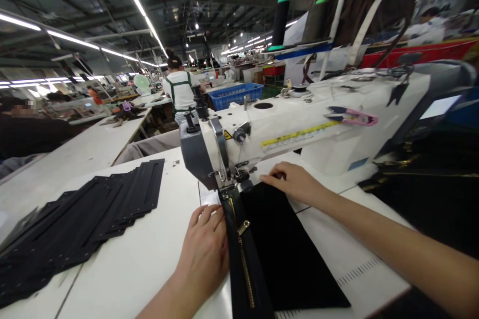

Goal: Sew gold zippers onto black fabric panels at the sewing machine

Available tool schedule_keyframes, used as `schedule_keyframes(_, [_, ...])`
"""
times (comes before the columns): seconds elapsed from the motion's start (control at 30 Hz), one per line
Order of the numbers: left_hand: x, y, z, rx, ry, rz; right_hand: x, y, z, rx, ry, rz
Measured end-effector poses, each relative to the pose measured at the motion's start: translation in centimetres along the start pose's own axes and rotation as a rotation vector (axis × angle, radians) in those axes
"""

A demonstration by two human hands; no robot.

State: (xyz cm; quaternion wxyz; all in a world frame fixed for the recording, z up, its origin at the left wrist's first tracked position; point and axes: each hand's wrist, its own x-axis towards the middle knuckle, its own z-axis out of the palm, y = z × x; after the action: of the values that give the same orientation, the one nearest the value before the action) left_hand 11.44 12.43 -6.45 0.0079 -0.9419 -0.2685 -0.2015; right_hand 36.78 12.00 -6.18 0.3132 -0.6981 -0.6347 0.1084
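A black fabric piece [288,254] with a gold zipper [243,259] lies on the white sewing table, its far end under the needle area of a white sewing machine [292,129]. My left hand [205,244] rests along the left edge of the zipper strip, fingers close together and bent, the fingertips partly hidden at the strip. My right hand [292,179] is at the far right edge of the fabric, beside the presser foot, with thumb and index finger pinched near the cloth. The zipper pull [244,228] lies between the two hands.
Overlapping black panels [93,214] spread over the table at left. Pink-handled snips [352,115] lie against the machine arm. Thread cones [280,22] stand behind it. Farther back are a blue basket [235,95] and a person in white [179,87]; another person [30,127] sits at far left.
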Motion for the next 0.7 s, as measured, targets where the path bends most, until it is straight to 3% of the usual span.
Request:
schedule_keyframes(0.23, [0.6, 0.5, -0.4, 0.043, -0.037, -0.006, -0.3, 0.2, 1.1, -0.330, 0.000, -0.070])
schedule_keyframes(0.33, [0.4, 0.7, -0.3, 0.017, -0.010, -0.039, -0.8, -1.1, 1.0, -0.442, 0.035, -0.136])
schedule_keyframes(0.4, [0.2, 0.7, -0.1, -0.006, 0.025, -0.068, -1.5, -2.6, 1.1, -0.481, 0.100, -0.262])
schedule_keyframes(0.53, [-0.4, 0.0, 0.6, -0.033, 0.161, -0.119, -3.5, -5.1, 2.8, -0.284, 0.144, -0.637])
schedule_keyframes(0.7, [-0.6, -1.3, 1.6, -0.040, 0.130, 0.040, -4.5, -4.9, 4.9, -0.173, 0.009, -0.730])
